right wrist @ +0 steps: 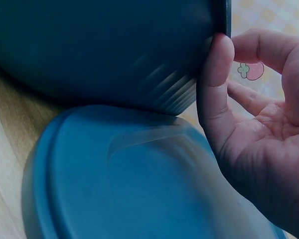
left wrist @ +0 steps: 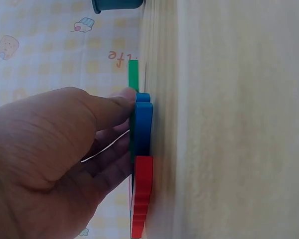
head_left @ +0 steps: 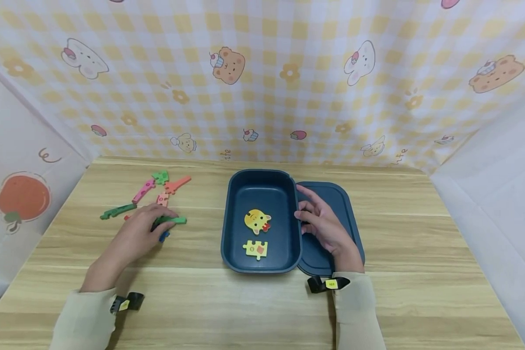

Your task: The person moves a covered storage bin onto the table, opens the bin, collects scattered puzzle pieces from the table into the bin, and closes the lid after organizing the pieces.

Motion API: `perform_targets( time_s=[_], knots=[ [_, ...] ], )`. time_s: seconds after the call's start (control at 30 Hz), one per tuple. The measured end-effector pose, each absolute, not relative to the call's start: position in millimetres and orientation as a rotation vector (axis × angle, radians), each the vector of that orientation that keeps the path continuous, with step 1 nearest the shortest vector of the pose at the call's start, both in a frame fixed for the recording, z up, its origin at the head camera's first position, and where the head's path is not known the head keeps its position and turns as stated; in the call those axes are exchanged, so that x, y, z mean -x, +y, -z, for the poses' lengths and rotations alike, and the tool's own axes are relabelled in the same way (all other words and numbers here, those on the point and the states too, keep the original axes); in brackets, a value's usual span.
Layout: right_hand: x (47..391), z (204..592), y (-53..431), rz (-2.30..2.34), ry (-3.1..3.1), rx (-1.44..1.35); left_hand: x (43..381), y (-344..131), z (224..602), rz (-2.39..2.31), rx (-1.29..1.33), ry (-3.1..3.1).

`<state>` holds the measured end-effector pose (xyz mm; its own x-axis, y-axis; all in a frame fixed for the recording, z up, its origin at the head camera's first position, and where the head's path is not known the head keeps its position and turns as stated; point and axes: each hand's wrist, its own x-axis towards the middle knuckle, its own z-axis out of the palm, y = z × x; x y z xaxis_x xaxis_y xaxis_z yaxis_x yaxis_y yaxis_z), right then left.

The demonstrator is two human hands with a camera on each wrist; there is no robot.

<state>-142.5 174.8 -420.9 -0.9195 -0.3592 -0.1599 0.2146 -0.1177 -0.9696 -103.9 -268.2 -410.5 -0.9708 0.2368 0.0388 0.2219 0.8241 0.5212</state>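
On the left of the table my left hand pinches a green puzzle piece between thumb and fingers. In the left wrist view, a blue puzzle piece and a red puzzle piece are close beside that hand. My right hand touches the right side of a dark blue box, its thumb against the outer wall near the rim in the right wrist view. Inside the box lie a yellow animal-head puzzle piece and a yellow puzzle piece with tabs.
A dark blue lid lies flat under my right hand, against the box. Beyond my left hand are a dark green piece, a magenta piece, a light green piece and an orange piece. A checked curtain hangs behind.
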Motion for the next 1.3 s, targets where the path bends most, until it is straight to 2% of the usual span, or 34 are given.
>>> perform_targets(
  time_s=[0.9,1.3],
  knots=[
    [141.3,420.5,174.3,2.094,1.790,0.175,100.5,-263.4,408.8,-0.862,-0.477,3.092],
    [140.7,420.9,174.5,2.095,1.793,0.168,97.1,-258.4,405.0,-0.862,-0.426,3.060]
  ],
)
